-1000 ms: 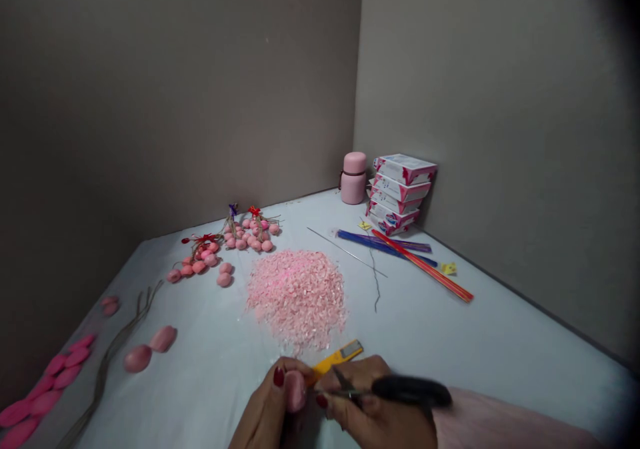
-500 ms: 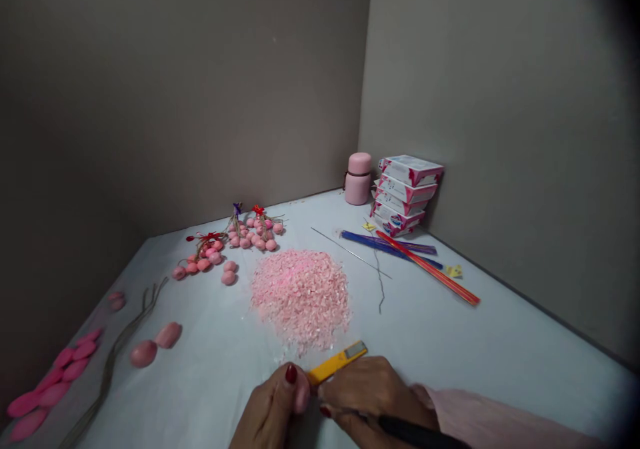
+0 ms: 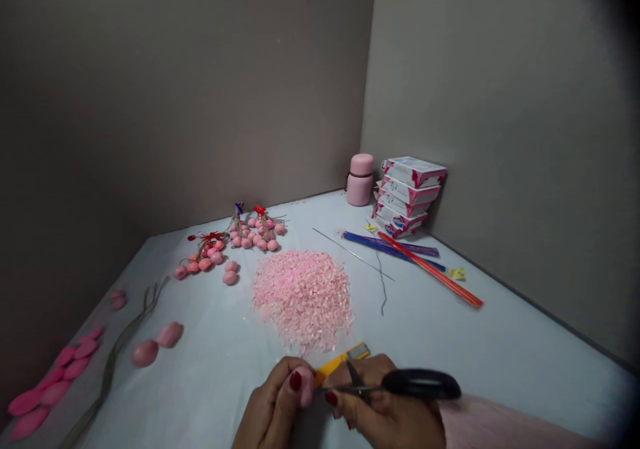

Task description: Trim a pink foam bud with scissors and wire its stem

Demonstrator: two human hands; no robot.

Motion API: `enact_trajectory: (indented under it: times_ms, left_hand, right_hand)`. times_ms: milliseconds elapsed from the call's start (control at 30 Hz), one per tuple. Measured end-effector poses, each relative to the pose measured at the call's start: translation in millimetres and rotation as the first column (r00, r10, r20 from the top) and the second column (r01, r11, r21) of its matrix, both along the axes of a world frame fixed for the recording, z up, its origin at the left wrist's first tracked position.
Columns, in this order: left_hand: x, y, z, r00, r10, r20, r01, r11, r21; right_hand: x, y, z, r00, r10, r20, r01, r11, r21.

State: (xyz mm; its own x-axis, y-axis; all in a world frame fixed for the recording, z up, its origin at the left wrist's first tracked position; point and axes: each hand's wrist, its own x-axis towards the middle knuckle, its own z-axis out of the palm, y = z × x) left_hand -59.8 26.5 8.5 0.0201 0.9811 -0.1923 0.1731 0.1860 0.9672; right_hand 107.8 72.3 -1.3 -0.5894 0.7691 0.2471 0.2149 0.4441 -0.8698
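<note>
My left hand (image 3: 273, 406) is closed round a pink egg-shaped piece (image 3: 305, 388), thumb pressed on its side. Its material I cannot make out for certain. In my right hand (image 3: 385, 402) are scissors with black handles (image 3: 423, 384), gripped near the blades. One blade points left and its tip meets or nearly meets the pink piece. A yellow box cutter (image 3: 330, 368) shows just behind my right hand, partly covered by it. Beyond both hands lies a heap of pink shavings (image 3: 303, 296).
Pink balls tied in bunches (image 3: 255, 232) lie at the back left, with loose pink pieces (image 3: 145, 353) and brown cords (image 3: 113, 362) nearer. At right are red sticks (image 3: 435, 272), blue strands (image 3: 390, 249), a thin rod (image 3: 353, 254), stacked boxes (image 3: 410, 192) and a pink flask (image 3: 360, 186).
My right hand has turned, lifting the black scissor handles into view and bringing a blade up to the pink piece. My left hand has shifted slightly, its fingers now curled over the piece.
</note>
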Motion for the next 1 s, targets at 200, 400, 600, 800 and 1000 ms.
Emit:
enact_trajectory:
  times_ms: [200, 400, 600, 800, 1000]
  left_hand:
    - [-1.1, 1.5, -14.4, 0.999, 0.029, 0.045, -0.025, 0.996, -0.085]
    - [4.9, -2.9, -10.1, 0.982, 0.102, 0.161, -0.074, 0.983, -0.169]
    - [3.9, -2.0, -5.3, 0.993, 0.026, 0.117, -0.015, 0.995, -0.096]
    - [2.4, 0.8, -11.1, 0.963, 0.084, 0.255, -0.05, 0.989, -0.137]
    - [3.2, 0.2, -8.9, 0.811, 0.174, 0.558, 0.026, 0.943, -0.332]
  right_hand:
    - [-1.2, 7.5, -10.8, 0.985, 0.125, 0.12, -0.172, 0.806, 0.567]
    - [-3.2, -1.5, -6.6, 0.996, -0.095, 0.005, 0.093, 0.971, -0.22]
    - [-1.5, 0.7, 1.0, 0.998, 0.016, 0.055, -0.021, 0.994, 0.104]
    - [0.9, 10.3, -6.0, 0.993, 0.033, 0.111, -0.094, 0.792, 0.603]
    - [-2.3, 2.1, -4.9, 0.999, 0.027, -0.027, -0.009, 0.855, 0.519]
